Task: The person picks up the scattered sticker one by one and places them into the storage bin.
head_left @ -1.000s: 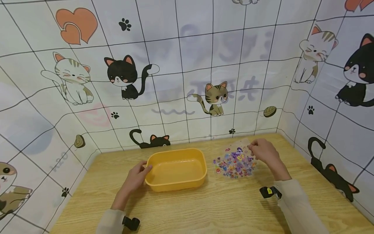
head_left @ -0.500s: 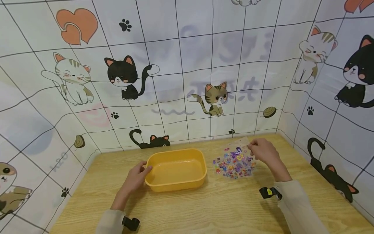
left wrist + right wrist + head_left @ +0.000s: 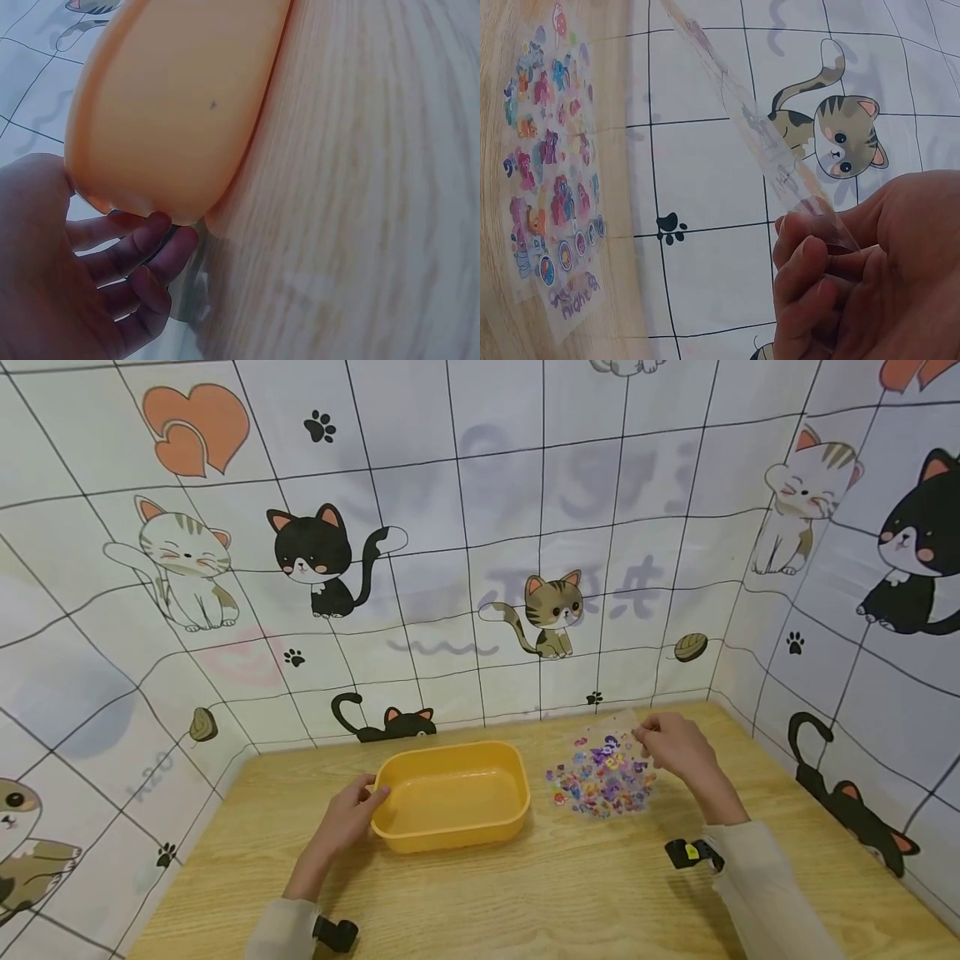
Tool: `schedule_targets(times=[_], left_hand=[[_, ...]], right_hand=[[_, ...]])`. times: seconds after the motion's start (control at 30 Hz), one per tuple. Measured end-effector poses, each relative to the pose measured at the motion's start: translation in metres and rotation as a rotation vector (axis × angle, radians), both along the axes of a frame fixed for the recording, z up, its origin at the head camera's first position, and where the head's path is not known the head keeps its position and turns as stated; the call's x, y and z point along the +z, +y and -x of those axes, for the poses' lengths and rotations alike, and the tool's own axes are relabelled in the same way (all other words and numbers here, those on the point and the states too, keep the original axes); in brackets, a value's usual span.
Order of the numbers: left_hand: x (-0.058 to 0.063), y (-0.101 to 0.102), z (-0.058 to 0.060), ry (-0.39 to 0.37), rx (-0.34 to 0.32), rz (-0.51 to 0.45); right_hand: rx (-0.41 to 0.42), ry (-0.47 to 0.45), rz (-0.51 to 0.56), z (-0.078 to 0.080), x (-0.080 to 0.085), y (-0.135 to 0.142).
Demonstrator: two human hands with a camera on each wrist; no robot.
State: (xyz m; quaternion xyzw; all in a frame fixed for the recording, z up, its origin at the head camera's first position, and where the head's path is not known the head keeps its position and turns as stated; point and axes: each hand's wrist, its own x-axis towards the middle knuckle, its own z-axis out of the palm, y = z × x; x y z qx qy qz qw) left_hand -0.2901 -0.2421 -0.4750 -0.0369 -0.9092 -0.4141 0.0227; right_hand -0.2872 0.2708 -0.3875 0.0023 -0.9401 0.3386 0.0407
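My left hand (image 3: pixel 348 812) grips the left end of a yellow plastic tub (image 3: pixel 452 841), thumb over the rim. In the left wrist view, the fingers (image 3: pixel 139 247) curl in against the tub's outer end wall. My right hand (image 3: pixel 678 750) pinches the edge of a clear sticker sheet (image 3: pixel 759 131) between thumb and fingers. That sheet is lifted at a slant, seen nearly edge-on in the right wrist view. Beneath it another sticker sheet (image 3: pixel 553 142), printed with small colourful cartoon ponies, lies on the table. From the head view the two sheets overlap, right of the tub.
A light wood-grain table (image 3: pixel 517 902) carries the tub and sheets. White grid-patterned wall covering (image 3: pixel 420 635) with cartoon cats rises behind the table and on both sides. Each wrist wears a black camera mount, such as the left one (image 3: pixel 336 933).
The upper edge of the held sticker sheet has shifted slightly. Both hands and the tub stay about where they were.
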Motion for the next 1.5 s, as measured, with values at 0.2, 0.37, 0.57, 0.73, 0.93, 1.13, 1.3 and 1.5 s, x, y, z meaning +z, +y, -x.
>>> schedule_targets(times=[0.2,0.37,0.57,0.73,0.93,1.13,1.3,1.5], left_hand=[[0.001,0.000,-0.002,-0.007,-0.007,-0.008],[0.001,0.000,-0.002,-0.004,-0.009,-0.007],[0.001,-0.002,-0.002,-0.008,-0.015,0.000],[0.003,-0.001,-0.003,-0.018,-0.011,0.005],[0.005,0.001,-0.003,-0.011,-0.002,-0.006],[0.002,0.000,-0.001,0.002,-0.008,0.002],[0.002,0.000,-0.001,0.004,-0.033,-0.001],[0.001,0.002,-0.001,0.050,-0.076,-0.012]], right_hand=[[-0.003,-0.003,0.000,-0.001,0.001,-0.002],[-0.008,-0.004,0.005,-0.003,0.003,-0.005],[0.000,0.006,0.013,-0.005,0.005,-0.007],[0.001,0.011,0.013,-0.006,0.008,-0.007],[0.000,0.002,0.011,-0.007,0.013,-0.008],[-0.001,0.003,0.012,-0.009,0.017,-0.007],[0.001,0.011,0.014,-0.011,0.021,-0.006],[0.007,0.022,0.017,-0.013,0.023,-0.006]])
